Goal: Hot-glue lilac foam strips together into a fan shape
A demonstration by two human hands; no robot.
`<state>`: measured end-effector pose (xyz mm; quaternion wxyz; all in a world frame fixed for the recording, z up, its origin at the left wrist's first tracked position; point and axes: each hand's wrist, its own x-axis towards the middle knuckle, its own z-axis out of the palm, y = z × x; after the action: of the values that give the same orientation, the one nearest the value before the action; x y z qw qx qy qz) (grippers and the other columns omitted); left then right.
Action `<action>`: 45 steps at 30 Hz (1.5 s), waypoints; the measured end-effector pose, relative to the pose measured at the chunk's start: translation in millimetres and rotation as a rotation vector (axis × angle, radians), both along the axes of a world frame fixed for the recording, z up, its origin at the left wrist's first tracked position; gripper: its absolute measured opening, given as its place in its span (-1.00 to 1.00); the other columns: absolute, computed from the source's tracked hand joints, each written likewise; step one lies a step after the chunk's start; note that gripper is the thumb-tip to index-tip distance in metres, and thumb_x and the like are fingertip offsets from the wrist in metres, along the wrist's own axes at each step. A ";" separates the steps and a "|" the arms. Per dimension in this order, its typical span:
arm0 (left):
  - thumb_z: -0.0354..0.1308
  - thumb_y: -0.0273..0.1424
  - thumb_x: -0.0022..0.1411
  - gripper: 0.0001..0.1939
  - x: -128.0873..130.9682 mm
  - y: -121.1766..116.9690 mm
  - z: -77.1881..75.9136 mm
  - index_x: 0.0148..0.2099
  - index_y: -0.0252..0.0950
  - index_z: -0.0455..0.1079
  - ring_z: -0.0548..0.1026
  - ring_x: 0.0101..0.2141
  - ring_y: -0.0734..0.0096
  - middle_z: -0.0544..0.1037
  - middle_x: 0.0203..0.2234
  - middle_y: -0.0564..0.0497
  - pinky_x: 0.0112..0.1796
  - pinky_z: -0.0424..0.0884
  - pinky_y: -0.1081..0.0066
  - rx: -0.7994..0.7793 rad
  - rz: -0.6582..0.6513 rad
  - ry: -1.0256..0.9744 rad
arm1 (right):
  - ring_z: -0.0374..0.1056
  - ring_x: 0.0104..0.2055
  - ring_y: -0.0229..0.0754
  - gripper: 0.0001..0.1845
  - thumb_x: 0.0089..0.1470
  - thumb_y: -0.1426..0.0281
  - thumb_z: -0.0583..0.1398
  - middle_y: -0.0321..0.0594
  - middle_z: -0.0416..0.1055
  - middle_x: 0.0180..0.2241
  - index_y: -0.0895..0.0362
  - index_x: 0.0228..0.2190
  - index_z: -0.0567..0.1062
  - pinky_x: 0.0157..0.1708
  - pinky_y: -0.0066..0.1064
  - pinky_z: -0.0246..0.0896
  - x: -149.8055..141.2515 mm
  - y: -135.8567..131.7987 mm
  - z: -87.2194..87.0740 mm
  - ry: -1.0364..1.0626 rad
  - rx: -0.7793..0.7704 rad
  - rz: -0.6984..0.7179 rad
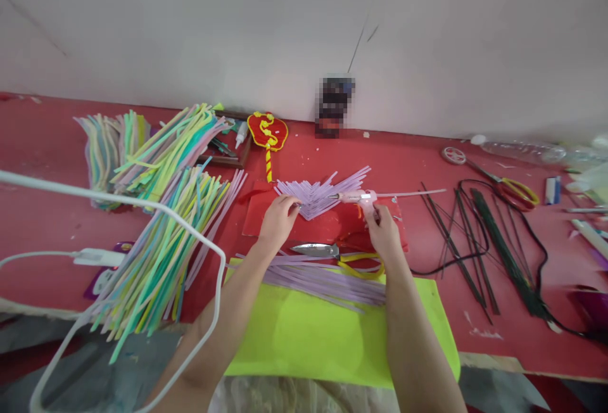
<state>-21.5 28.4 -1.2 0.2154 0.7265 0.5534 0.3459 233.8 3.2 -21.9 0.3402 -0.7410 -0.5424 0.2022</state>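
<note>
My right hand point(382, 226) grips a pink hot glue gun point(365, 197), its metal nozzle pointing left over the lilac pipe cleaners point(308, 201) laid in a V-shaped fan. That fan rests on a red board point(266, 223). At the fan's left edge is my left hand point(281, 215), thumb and fingers pinched together; what they hold, if anything, is too small to make out. Below the board lie scissors point(354, 260) with yellow handles, blades apart. Loose lilac pipe cleaners point(323, 283) spread beneath them on a lime-green sheet point(323, 337).
Multicoloured pipe cleaner bundles point(156, 235) cover the left side. A white cable point(190, 220) loops across the left foreground. Behind stand a red-and-yellow ornament point(268, 132) and a tray point(242, 154). To the right lie dark green stems point(506, 254), a black cord point(539, 254) and more scissors point(515, 191).
</note>
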 end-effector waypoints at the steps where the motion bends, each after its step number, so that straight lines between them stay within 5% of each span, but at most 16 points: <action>1: 0.10 -0.60 0.15 -0.83 1.0 0.1 -0.4 -0.22 -0.27 0.41 0.46 -0.20 0.33 0.50 -0.28 -0.03 -0.13 0.37 0.35 0.006 -0.024 0.023 | 0.36 -0.30 -0.05 -0.32 0.03 -0.14 -0.03 -0.02 0.45 -0.30 0.17 -0.15 0.38 -0.33 -0.31 0.20 -1.8 -1.2 2.7 -0.017 0.007 -0.010; 10: 0.12 -0.60 0.14 -0.84 5.2 5.1 -8.2 -0.25 -0.28 0.42 0.44 -0.27 0.40 0.46 -0.31 0.01 -0.16 0.38 0.38 -0.025 -0.130 0.046 | 0.38 -0.17 0.00 -0.42 0.11 -0.06 -0.03 0.00 0.46 -0.17 0.15 -0.11 0.37 -0.21 -0.23 0.23 -13.4 -13.4 28.6 -0.191 0.142 0.053; 21: 0.13 -0.58 0.13 -0.87 8.0 5.3 -6.9 -0.28 -0.28 0.41 0.43 -0.31 0.39 0.46 -0.36 0.02 -0.20 0.36 0.38 -0.046 -0.128 0.075 | 0.39 -0.15 0.04 -0.46 0.16 -0.01 -0.06 -0.01 0.46 -0.17 0.15 -0.12 0.37 -0.26 -0.23 0.26 -20.3 -12.8 23.9 -0.261 0.102 0.150; 31: 0.15 -0.55 0.13 -0.89 2.4 3.5 -6.3 -0.28 -0.27 0.42 0.44 -0.26 0.36 0.48 -0.34 0.01 -0.16 0.38 0.34 0.049 -0.102 0.069 | 0.38 -0.12 0.04 -0.36 -0.04 -0.08 0.13 -0.03 0.42 -0.08 0.12 -0.08 0.33 -0.29 -0.25 0.26 -27.4 -13.3 26.1 -0.337 -0.025 0.129; 38: 0.02 -0.60 0.18 -0.82 4.2 3.4 -8.7 -0.23 -0.27 0.37 0.32 0.11 0.32 0.40 0.07 -0.07 0.12 0.25 0.21 -0.031 -0.218 -0.029 | 0.36 -0.07 0.04 -0.39 -0.05 0.00 0.17 -0.06 0.39 -0.03 0.11 -0.06 0.31 -0.26 -0.25 0.27 -27.3 -12.1 24.5 -0.338 -0.061 0.127; 45: 0.05 -0.53 0.17 -0.87 3.7 1.8 -5.4 -0.22 -0.29 0.37 0.23 0.18 0.30 0.33 0.14 -0.12 0.17 0.18 0.21 -0.117 -0.254 0.028 | 0.36 -0.06 0.03 -0.45 -0.03 0.06 0.18 -0.06 0.40 -0.05 0.11 -0.07 0.31 -0.24 -0.24 0.28 -28.8 -12.3 26.8 -0.348 -0.073 0.123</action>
<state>-17.8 30.3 -6.6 0.2917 0.7816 0.4792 0.2726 205.0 -9.1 4.9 0.2011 -0.7422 -0.6295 0.1111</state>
